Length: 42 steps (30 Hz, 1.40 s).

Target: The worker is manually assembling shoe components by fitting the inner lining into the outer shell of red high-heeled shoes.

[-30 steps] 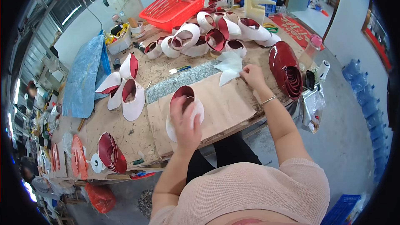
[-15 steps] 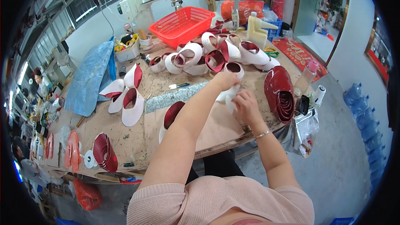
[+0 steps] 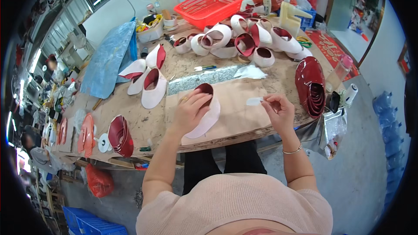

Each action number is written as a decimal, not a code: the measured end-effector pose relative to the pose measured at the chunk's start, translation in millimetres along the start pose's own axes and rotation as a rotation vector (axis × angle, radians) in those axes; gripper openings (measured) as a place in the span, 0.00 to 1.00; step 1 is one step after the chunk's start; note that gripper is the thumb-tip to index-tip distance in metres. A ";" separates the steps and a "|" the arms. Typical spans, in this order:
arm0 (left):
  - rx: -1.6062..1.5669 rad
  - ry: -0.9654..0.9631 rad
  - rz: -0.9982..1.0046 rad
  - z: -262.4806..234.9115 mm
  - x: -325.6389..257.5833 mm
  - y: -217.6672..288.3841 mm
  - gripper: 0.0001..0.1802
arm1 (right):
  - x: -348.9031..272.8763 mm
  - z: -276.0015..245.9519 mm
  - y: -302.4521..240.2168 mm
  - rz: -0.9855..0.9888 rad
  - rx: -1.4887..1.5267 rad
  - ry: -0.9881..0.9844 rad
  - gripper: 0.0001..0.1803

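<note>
Gripped the white shoe upper (image 3: 208, 118) in the left hand (image 3: 190, 112), lengthwise near-to-far. Pinched a small white patch (image 3: 253, 101) in the right hand (image 3: 280, 109), apart, rightward of the upper.

Left hand (image 3: 190, 109) laid over the left side of the shoe upper (image 3: 207, 122) now, its fingers bent and brought against the upper's opening. Well to the right of that upper, the right hand (image 3: 278, 109) is held out, thumb and fingertips pinched together. Both forearms (image 3: 163, 159) are angled forward, elbows bent, one on each side of the upper.
</note>
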<state>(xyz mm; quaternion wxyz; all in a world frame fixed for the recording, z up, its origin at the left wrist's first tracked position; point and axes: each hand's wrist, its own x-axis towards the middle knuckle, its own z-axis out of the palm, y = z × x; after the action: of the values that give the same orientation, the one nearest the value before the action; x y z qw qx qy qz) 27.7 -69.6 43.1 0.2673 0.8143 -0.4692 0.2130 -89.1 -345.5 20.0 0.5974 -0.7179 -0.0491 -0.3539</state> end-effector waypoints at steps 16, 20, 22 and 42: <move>-1.761 -0.125 -0.756 -0.6 -95.6 49.0 0.25 | -22.2 61.3 -25.3 0.366 0.547 -0.777 0.23; -1.184 0.109 -0.856 5.1 -108.4 49.0 0.24 | -6.6 86.5 -13.8 0.326 0.221 -0.864 0.20; -0.973 0.202 -0.882 2.7 -104.1 36.3 0.24 | -0.2 96.3 -5.2 0.321 0.137 -0.767 0.20; -0.734 0.194 -0.974 14.2 -90.0 12.0 0.23 | 16.2 123.6 18.7 0.368 -0.150 -0.682 0.18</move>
<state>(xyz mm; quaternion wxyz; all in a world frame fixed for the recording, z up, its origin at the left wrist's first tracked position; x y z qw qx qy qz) -23.7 -25.1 -18.7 0.6380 0.7669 -0.0597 -0.0357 -12.3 -246.2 9.4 0.5460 -0.8328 -0.0895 0.0153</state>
